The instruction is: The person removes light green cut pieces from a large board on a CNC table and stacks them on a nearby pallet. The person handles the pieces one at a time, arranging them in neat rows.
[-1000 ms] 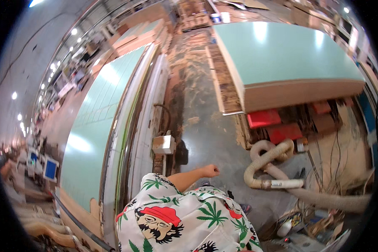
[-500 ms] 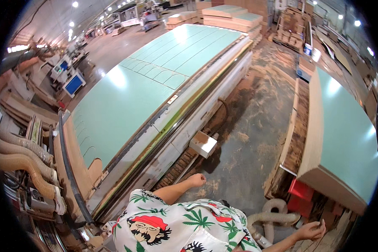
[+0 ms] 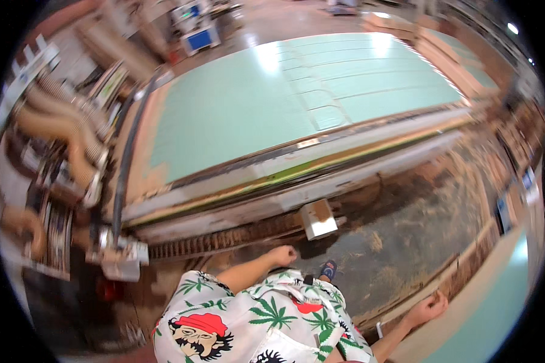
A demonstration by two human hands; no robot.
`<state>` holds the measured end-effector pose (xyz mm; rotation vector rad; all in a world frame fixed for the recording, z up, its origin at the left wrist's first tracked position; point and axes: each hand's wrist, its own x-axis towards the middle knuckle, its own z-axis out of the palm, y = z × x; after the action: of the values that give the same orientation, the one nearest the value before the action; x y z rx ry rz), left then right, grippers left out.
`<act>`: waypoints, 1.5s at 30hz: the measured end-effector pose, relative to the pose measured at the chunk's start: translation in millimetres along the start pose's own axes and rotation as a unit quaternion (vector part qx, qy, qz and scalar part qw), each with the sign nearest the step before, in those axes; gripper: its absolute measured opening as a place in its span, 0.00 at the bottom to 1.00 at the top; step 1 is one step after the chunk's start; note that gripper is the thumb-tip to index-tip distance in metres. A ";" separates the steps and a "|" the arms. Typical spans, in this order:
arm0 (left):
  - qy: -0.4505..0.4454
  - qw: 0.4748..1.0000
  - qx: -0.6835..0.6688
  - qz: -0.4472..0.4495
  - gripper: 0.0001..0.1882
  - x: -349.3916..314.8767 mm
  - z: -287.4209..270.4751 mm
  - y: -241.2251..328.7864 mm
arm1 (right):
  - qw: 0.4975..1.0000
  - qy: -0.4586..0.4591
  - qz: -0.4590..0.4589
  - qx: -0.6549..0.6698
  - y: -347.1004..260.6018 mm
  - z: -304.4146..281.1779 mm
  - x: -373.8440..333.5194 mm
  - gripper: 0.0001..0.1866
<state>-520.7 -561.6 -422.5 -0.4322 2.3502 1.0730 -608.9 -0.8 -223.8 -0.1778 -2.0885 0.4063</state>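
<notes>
Head view first: the stack of green-faced boards (image 3: 496, 305) lies at the person's lower right, its pale edge just beside or under the right hand (image 3: 427, 310); from where I'm standing I can't tell whether skin meets board. That hand is half uncurled, with nothing between its fingers. Over on the other side, a white box (image 3: 318, 219) juts from the machine's flank, a little ahead of the left hand (image 3: 283, 256) and apart from it. Those fingers curl inward; blur keeps me from telling how tightly, though I see nothing held.

What would worry me is the tight aisle. A careless arm could scrape on the boards' edge or knock that box, simply because both crowd the person. Loose sawdust lies on the dark floor (image 3: 399, 242), and it could let the shoe (image 3: 329, 270) slide.

Farther out, a broad green panel (image 3: 224, 115) with grooves across it covers the machine bed, beyond the reach of either hand. Tan hoses (image 3: 79, 136) bunch at the far left, and a blue screen (image 3: 200, 40) stands behind.
</notes>
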 end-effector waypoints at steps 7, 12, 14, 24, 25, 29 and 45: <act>0.265 0.936 -0.228 -0.049 0.16 -82.5 -74.6 27.2 | 0.900 -0.229 -0.096 0.358 -203.0 174.2 111.7 0.11; 0.425 0.845 -0.300 -0.124 0.16 -149.7 -75.6 -45.5 | 0.760 -0.321 -0.201 0.528 -342.0 252.2 79.4 0.13; 0.455 0.796 -0.363 -0.164 0.17 -175.7 -84.9 -73.6 | 0.708 -0.391 -0.203 0.552 -409.9 237.2 49.9 0.11; 0.552 0.776 -0.252 -0.173 0.19 -241.4 -344.7 -280.4 | 0.565 -0.526 -0.454 0.445 -630.9 180.8 -124.5 0.12; 0.561 0.783 -0.209 -0.171 0.20 -240.2 -390.2 -311.9 | 0.569 -0.536 -0.466 0.413 -642.8 178.6 -144.9 0.12; 0.558 0.810 -0.118 -0.137 0.27 -209.9 -509.0 -381.8 | 0.573 -0.602 -0.438 0.342 -687.7 149.5 -171.9 0.15; 0.144 0.947 0.233 -0.166 0.83 -93.7 -734.9 -495.4 | 0.743 -0.571 -0.279 0.208 -688.9 66.1 -196.4 0.11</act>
<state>-442.2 -1434.6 -261.1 -0.8053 2.5515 0.2963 -537.5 -714.5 -167.7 1.2518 -2.9527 0.6883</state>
